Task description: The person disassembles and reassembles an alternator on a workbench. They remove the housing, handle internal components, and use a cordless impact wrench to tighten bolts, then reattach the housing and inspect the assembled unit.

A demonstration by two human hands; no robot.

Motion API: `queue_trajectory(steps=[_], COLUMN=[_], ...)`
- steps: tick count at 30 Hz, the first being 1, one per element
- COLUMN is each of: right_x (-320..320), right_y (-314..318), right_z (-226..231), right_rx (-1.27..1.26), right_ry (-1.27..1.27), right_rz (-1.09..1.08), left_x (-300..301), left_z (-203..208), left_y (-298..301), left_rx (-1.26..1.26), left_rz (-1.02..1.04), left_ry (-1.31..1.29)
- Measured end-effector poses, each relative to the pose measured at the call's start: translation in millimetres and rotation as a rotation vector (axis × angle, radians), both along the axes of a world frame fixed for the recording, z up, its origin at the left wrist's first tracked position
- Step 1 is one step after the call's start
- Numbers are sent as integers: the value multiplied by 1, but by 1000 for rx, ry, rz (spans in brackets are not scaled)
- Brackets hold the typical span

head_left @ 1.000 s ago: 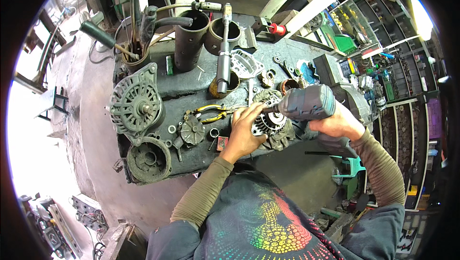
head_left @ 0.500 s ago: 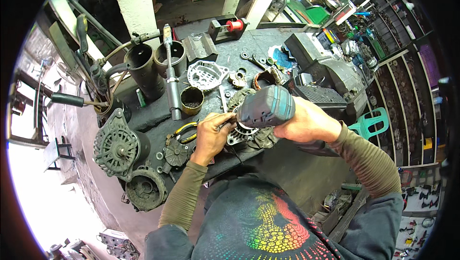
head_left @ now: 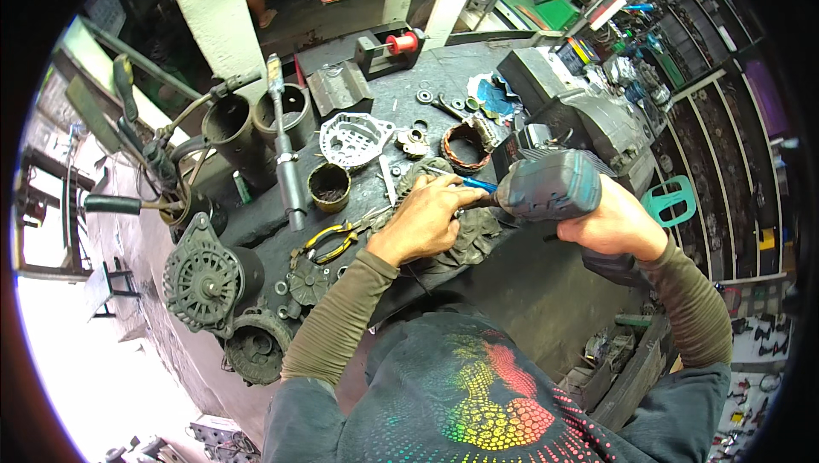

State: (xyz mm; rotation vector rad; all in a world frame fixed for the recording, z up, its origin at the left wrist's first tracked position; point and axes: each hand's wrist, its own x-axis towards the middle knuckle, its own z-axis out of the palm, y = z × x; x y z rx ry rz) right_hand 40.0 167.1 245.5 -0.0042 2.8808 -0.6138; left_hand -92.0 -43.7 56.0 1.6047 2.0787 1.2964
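My right hand [head_left: 621, 217] is wrapped round the grip of a dark blue-and-black cordless power driver [head_left: 548, 186], its nose pointing left. My left hand [head_left: 422, 220] reaches to that nose with fingers bent together; whatever they hold is hidden. Beneath the left hand is a crumpled grey-green rag [head_left: 472, 240] on the bench. A slim blue tool [head_left: 478, 183] lies just behind the fingertips, partly covered by the driver. Farther back are a pale slotted alternator housing [head_left: 350, 141] and a copper-wound stator ring [head_left: 467, 144].
Left on the dark bench [head_left: 256, 237] are yellow-handled pliers [head_left: 333, 244], a large alternator [head_left: 205, 280] and a small metal cup [head_left: 329, 188]. Tall metal cylinders [head_left: 229, 126] stand behind, beside a long upright tool [head_left: 286, 164]. A teal plastic stool [head_left: 670, 201] is at right.
My right hand has drawn the driver to the right. My left hand has shifted right too, over the rag. The blue tool now shows, while the pale ring-shaped part under my hands is covered.
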Motion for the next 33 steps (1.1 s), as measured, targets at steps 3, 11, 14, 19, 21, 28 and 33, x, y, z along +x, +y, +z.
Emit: queue_trajectory(steps=[3,11,14,19,21,28,33], right_x=[7,5,4,5,3,-5,-14], right_y=[5,10,11,8,5,9,12], right_z=[-12,-17,-15,-18,-21,-19,-20], right_rx=[7,-50,-2,-15,-56,-85,9], right_ry=[26,-39,-79,-83,-65,-122,-136], right_rz=[-23,-83,-78,-109,-88,-118,-56], left_x=[-4,-6,-1,-1,0,21,23], left_z=[-6,-15,-16,-17,-19,-49,-69], left_y=[8,9,8,9,7,-4,1], left_rx=[-99,-79,-65,-67,-70,-33,98], left_rz=[-30,-54,-28,2,-3,445,532], left_ry=[-71,-151,-119,-110,-54,10,89])
